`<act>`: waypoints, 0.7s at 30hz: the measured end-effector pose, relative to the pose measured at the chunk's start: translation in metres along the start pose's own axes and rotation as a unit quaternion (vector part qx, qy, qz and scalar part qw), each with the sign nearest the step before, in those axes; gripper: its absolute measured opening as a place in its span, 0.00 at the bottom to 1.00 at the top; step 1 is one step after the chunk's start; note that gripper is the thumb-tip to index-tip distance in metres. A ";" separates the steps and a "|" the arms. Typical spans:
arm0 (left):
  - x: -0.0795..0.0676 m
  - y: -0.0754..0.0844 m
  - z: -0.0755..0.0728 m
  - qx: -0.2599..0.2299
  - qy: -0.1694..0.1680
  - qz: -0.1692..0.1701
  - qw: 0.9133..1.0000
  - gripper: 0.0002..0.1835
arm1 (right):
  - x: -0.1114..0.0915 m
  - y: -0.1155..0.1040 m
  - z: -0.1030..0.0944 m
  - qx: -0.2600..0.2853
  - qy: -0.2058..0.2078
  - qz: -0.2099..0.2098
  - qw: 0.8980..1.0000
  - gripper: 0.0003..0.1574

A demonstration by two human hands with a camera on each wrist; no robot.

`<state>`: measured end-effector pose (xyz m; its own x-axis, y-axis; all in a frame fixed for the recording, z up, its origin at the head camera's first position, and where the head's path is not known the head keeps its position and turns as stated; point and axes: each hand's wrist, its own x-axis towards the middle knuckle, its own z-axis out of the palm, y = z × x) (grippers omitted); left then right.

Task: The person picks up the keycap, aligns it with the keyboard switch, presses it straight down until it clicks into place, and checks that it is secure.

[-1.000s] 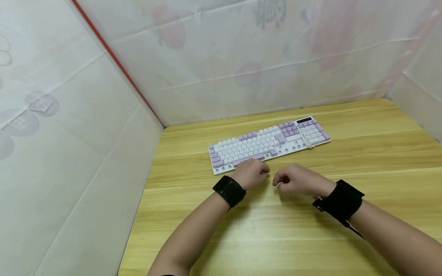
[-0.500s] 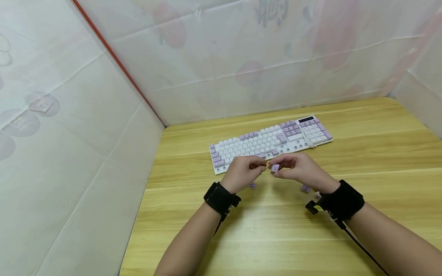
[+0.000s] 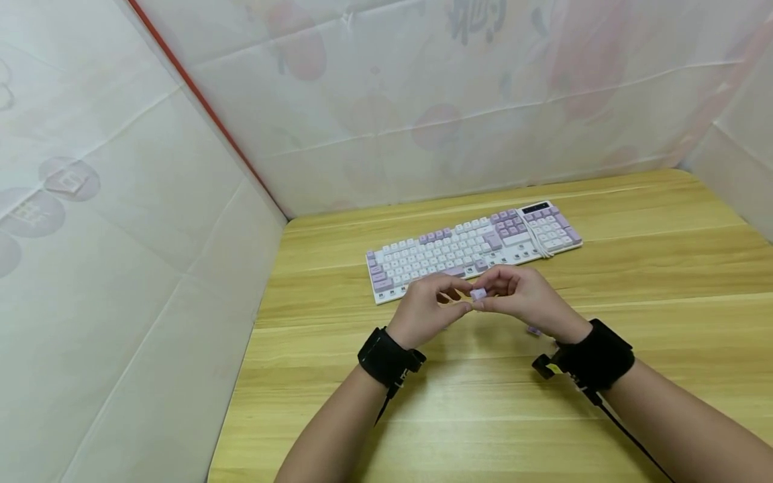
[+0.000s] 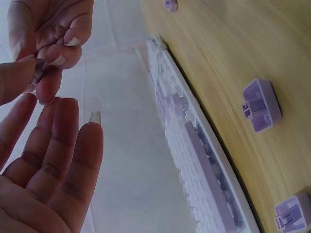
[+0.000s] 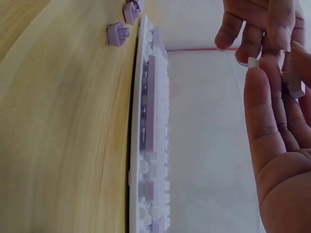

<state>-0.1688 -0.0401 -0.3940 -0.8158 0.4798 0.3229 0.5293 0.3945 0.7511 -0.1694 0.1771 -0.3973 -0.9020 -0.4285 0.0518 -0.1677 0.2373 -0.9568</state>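
Note:
A small pale purple keycap is up above the table, in front of the keyboard. My right hand pinches it between thumb and fingertips. From the other side my left hand brings thumb and index finger together on the same keycap, its other fingers loosely bent. In the right wrist view the keycap is partly covered by fingers. The white and purple keyboard lies on the table, with bare key switches along its front row.
Loose purple keycaps lie on the wooden table, one below my right hand and others in the left wrist view. A bundled white cable crosses the keyboard's right part. Pale printed sheets stand behind and left of the table.
My hands have risen from low over the table to chest-side height and come together. The keycap in my right hand appeared half a second ago; my left fingertips have since closed in on it.

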 end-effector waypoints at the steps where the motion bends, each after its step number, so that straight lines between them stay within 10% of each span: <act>1: 0.000 0.000 0.001 0.002 0.004 0.002 1.000 0.11 | 0.000 0.000 0.000 0.003 -0.001 0.003 1.000 0.20; 21: -0.005 -0.009 0.015 0.069 -0.002 0.065 0.996 0.06 | 0.000 0.021 0.000 0.002 -0.090 0.033 0.995 0.14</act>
<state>-0.1661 -0.0340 -0.4106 -0.7376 0.5364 0.4101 0.6575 0.4320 0.6173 -0.1733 0.1818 -0.4176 -0.8252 -0.5613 -0.0632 -0.1080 0.2665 -0.9578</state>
